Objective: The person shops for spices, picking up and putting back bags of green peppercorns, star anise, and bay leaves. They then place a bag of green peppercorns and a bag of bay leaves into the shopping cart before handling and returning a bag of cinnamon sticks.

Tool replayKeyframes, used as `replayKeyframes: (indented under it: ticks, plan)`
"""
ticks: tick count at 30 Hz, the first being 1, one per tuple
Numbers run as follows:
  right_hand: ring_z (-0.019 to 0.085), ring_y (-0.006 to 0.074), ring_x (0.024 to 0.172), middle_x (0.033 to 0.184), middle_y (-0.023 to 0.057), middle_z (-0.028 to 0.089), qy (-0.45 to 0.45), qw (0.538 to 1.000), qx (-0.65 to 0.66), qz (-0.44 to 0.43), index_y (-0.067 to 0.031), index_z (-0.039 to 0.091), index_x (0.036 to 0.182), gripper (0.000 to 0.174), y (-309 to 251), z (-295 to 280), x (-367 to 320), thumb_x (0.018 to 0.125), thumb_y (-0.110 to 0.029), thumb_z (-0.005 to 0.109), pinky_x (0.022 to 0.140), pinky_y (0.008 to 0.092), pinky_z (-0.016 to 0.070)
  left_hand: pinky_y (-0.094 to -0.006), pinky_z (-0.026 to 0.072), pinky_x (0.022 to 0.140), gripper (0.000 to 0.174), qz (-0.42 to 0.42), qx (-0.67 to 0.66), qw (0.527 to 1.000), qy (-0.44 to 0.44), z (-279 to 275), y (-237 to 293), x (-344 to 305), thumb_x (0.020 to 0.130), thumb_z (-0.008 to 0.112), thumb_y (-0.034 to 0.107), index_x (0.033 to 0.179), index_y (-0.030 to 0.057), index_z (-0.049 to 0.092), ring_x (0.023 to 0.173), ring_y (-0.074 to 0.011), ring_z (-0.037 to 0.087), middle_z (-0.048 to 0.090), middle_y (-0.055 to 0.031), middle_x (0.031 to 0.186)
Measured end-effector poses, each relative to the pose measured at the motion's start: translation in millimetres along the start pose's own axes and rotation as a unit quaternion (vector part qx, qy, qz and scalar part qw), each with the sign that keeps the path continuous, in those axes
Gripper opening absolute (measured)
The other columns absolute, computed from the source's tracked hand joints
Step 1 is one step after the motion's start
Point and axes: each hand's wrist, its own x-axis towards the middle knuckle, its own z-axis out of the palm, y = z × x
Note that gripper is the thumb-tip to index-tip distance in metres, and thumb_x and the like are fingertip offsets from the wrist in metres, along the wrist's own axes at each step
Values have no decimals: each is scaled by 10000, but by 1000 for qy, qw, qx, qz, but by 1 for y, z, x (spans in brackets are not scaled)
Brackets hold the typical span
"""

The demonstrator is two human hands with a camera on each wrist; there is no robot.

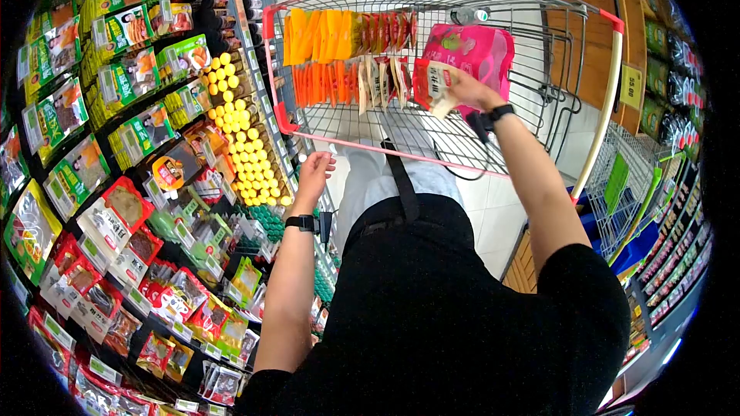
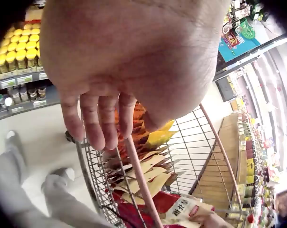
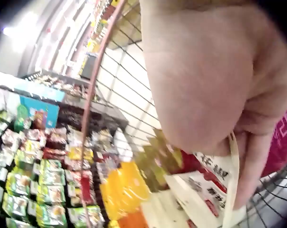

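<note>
Inside a shopping cart [image 1: 370,144], my right hand [image 1: 472,94] pinches a red and cream food packet [image 1: 433,83] by its edge. The right wrist view shows the fingers on the rim of this packet [image 3: 207,190]. Beside it stand upright cream packets [image 1: 374,81] in a row with orange packets [image 1: 316,83]. A second row holds yellow packets [image 1: 316,35] and red ones [image 1: 389,31]. My left hand [image 1: 314,176] hangs outside the cart's near side, fingers loosely extended and nothing in it. Its palm [image 2: 129,57] fills the upper left wrist view.
A large pink bag [image 1: 489,50] and a clear bottle [image 1: 468,15] lie in the cart. Shelves of packaged food [image 1: 127,69] and yellow-capped jars [image 1: 250,154] rise on the left. Another cart [image 1: 617,192] and a wooden display [image 1: 574,38] stand on the right.
</note>
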Motion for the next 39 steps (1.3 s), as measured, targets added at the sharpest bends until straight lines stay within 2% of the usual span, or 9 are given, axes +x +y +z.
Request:
replayKeyframes:
  ticks: [5,8,9,15,18,26,34,35,39]
  plan:
    - [573,191,1106,1286,61,587,-15,989,3,-150,-62,417,1414,730,106,4,122,741,220,395,934,322,486,-289,502,715,219,-16,63,998,-16,3,-39,-8,977,570,248,1068,53,617,834,-143,645,692,-61,935]
    - [587,287,937,1154,152,581,46,998,-50,-5,-87,317,1435,673,110,24,143,814,167,378,714,441,529,-273,484,730,238,-2,84,996,-38,7,-33,-30,979,564,248,1126,64,601,877,-127,630,682,-40,985]
    - [590,304,881,1135,161,569,66,996,-35,-58,-87,320,1419,640,113,33,150,830,154,378,666,457,528,-272,485,736,237,-13,78,996,-31,8,-31,-35,979,561,239,1129,60,598,880,-130,633,682,-44,993]
    - [681,267,766,1009,135,659,70,995,-33,59,-132,407,1365,580,63,36,125,829,87,392,543,417,585,-276,489,743,244,-67,57,996,-19,1,-54,-45,978,565,248,1119,53,601,873,-135,633,684,-53,985]
    - [681,240,853,1012,115,667,39,998,18,44,-111,526,1262,447,40,36,107,842,30,466,602,407,596,-291,489,736,264,-67,54,996,-12,-4,-62,-44,969,578,263,1116,46,604,870,-150,638,692,-75,971]
    - [598,125,742,1021,67,599,50,994,37,89,-126,428,1365,566,58,39,106,866,-258,662,623,252,537,-291,497,769,245,-13,39,999,-5,-2,-46,-39,967,585,241,1114,45,598,863,-144,630,686,-77,975]
    - [608,132,790,922,25,608,47,994,59,79,-67,642,1097,243,67,40,81,891,-194,609,701,261,542,-304,518,779,241,37,72,997,-7,-5,-65,-36,952,594,218,1093,22,612,841,-162,656,696,-84,926]
    - [634,163,864,1112,56,623,42,995,21,92,-42,579,1252,385,66,36,74,914,-223,614,777,293,556,-304,520,771,236,48,69,996,-11,-7,-68,-38,945,598,212,1082,20,616,830,-163,660,695,-85,915]
    - [602,155,768,882,29,640,130,990,4,54,-55,657,1019,191,76,43,52,890,-181,594,674,289,526,-307,522,770,229,67,93,993,-9,-24,-96,-40,937,607,209,1060,16,622,822,-166,660,690,-84,896]
